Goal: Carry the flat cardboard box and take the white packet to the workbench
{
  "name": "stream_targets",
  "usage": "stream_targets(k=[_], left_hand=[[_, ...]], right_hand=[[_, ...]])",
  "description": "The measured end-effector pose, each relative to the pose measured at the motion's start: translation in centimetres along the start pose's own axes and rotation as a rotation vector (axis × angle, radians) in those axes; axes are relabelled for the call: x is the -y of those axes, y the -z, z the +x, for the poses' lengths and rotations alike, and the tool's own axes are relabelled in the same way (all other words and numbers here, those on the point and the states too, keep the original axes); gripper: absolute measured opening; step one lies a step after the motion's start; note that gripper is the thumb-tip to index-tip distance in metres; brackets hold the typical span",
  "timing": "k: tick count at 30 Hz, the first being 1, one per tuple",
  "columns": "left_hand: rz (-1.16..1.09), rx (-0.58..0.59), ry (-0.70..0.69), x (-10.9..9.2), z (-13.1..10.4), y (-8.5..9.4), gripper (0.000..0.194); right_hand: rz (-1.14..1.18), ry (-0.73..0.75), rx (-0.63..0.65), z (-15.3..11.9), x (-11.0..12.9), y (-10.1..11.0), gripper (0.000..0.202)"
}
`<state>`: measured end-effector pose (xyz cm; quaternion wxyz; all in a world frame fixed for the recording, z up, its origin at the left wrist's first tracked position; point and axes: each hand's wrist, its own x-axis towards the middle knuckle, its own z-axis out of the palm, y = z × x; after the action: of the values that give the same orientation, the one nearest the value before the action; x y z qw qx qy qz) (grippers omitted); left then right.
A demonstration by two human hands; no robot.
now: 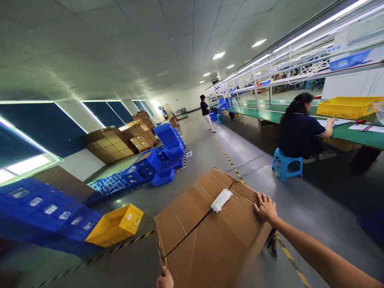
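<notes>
Right hand (pixel 265 208) lies flat, fingers spread, on the far right edge of a large cardboard box (pixel 210 236), pressing down on it without curling round anything, while the left hand (pixel 164 279) shows only as a bit of knuckle at the bottom edge of the view, against the near corner of the box; whether it is clenched on the cardboard cannot be told. The box sits between the two hands, its flaps closed with a seam running across the top, and the hands at opposite corners look placed to steady or steer it, seemingly on a cart, since a small black wheel (pixel 273 244) shows under its right side. Beyond it stretches the grey floor (pixel 204 152) with a yellow-and-black striped line, which appears to mark off the walkway from the storage side. On the left stand rows of blue crates (pixel 168 148) and stacked brown cartons (pixel 112 146) along the wall, kept off the lane. On the right runs a long green counter (pixel 354 136) where a seated person (pixel 300 128) works on a blue stool (pixel 285 164), with a yellow tray (pixel 345 106) within reach; another person (pixel 206 112) stands farther down. Near the box a yellow bin (pixel 115 226) rests tilted against the crates. Smallest, a white packet (pixel 221 200) lies loose on top of the box, just beside the seam.
</notes>
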<state>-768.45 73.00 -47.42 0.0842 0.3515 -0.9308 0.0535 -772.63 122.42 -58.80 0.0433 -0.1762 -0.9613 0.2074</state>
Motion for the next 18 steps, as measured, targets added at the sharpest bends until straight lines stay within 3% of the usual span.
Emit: stream_targets(k=[3, 8, 13, 18], left_hand=[[-0.043, 0.182, 0.039, -7.8, 7.3, -3.3, 0.047], [-0.066, 0.313, 0.088, -20.8, 19.3, -8.5, 0.057], [-0.034, 0.336, 0.103, -34.9, 30.2, -10.4, 0.055], [-0.001, 0.319, 0.076, -48.0, 40.3, -12.4, 0.054]], right_hand=[[-0.038, 0.006, 0.018, 10.4, 1.4, -1.7, 0.058], [-0.076, 0.017, 0.055, 28.8, 3.9, -4.9, 0.062], [-0.059, 0.000, 0.069, 46.5, 7.1, -6.7, 0.063], [-0.016, -0.016, 0.045, 62.1, 9.7, -9.1, 0.062]])
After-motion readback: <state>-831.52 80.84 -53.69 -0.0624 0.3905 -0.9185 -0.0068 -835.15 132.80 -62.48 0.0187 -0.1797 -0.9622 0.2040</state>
